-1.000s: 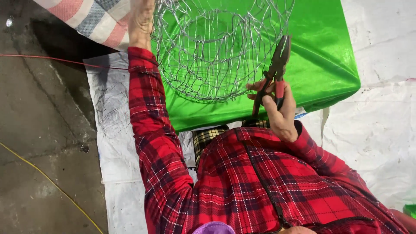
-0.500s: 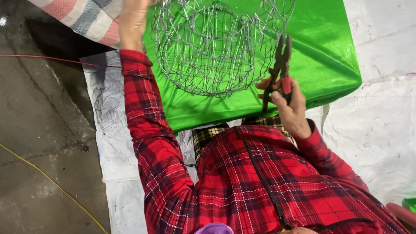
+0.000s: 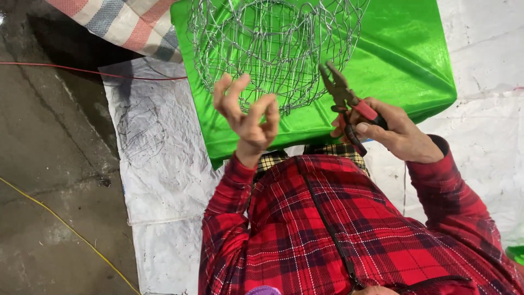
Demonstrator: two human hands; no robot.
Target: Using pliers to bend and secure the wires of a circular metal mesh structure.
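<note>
Wire-frame shaping step: right hand [image 3: 398,134] grips pliers [image 3: 349,104] at wire basket [image 3: 275,52] rim. Left hand [image 3: 248,117] empty, fingers spread, just below basket. Next move likely needs the basket steadied.

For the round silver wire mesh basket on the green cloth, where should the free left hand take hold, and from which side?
Probably the near rim of the round silver wire mesh basket, approached from the person's side. The left hand hangs open, empty, just short of that edge, and the open mesh lets fingers hook through. The right hand holds red-handled pliers at the basket's right edge, so stay left.
</note>
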